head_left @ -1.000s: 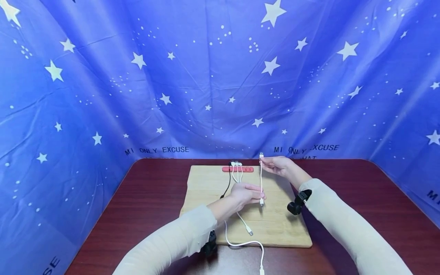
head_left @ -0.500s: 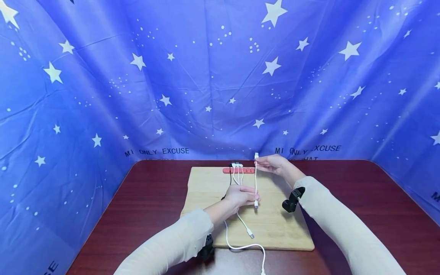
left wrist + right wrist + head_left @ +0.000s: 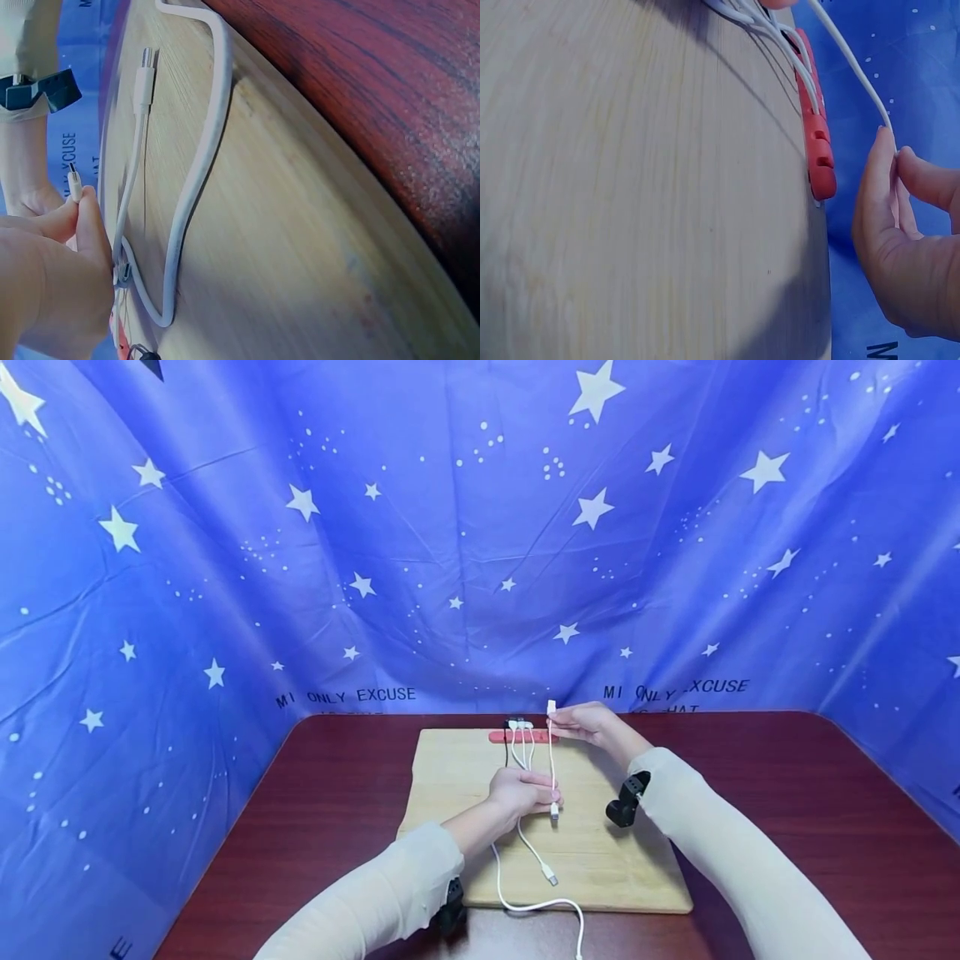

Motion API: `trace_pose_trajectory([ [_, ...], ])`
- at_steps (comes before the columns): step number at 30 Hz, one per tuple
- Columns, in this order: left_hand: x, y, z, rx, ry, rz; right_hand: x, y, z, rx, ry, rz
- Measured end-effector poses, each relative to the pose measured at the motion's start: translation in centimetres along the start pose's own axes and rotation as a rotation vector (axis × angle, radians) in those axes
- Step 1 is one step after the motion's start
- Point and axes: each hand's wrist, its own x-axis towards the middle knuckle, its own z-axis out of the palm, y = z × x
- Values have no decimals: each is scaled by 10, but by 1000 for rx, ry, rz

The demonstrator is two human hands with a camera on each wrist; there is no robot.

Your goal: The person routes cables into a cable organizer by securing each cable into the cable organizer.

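A short white USB cable (image 3: 552,760) is held stretched between both hands above the wooden board. My left hand (image 3: 519,793) pinches its near end just behind the small connector (image 3: 74,184), which pokes out past the fingertips. At the far end my right hand (image 3: 588,724) pinches the cable near the larger plug (image 3: 551,706), between thumb and fingers. Below the cable, at the board's far edge, sits a red cable holder (image 3: 815,142). Its nearer slots in the right wrist view hold no cable; several white cables and a black one run from its other slots.
The wooden board (image 3: 600,860) lies on a dark red table (image 3: 787,793). Two white cables trail toward the front; one connector (image 3: 551,877) lies on the board and the other cable (image 3: 540,906) runs over its front edge. A blue starry curtain (image 3: 465,527) hangs behind.
Both hands have moved left together with the stretched cable, from right of the red holder to over its right end. The grip of both hands looks the same.
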Motion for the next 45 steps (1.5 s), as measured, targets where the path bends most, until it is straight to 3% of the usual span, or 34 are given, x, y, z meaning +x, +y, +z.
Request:
trace_pose_trajectory([
  [9, -1, 1, -1, 10, 52, -1, 9, 1, 6, -37, 29, 5],
  [20, 1, 6, 0, 76, 133, -1, 22, 3, 5, -7, 62, 13],
  [30, 0, 13, 8, 127, 219, -44, 31, 7, 7, -215, 94, -19],
  [37, 1, 13, 8, 132, 250, -45, 37, 10, 7, -242, 102, -45],
  [45, 5, 7, 6, 127, 272, -28, 42, 11, 12, -440, 199, -61],
])
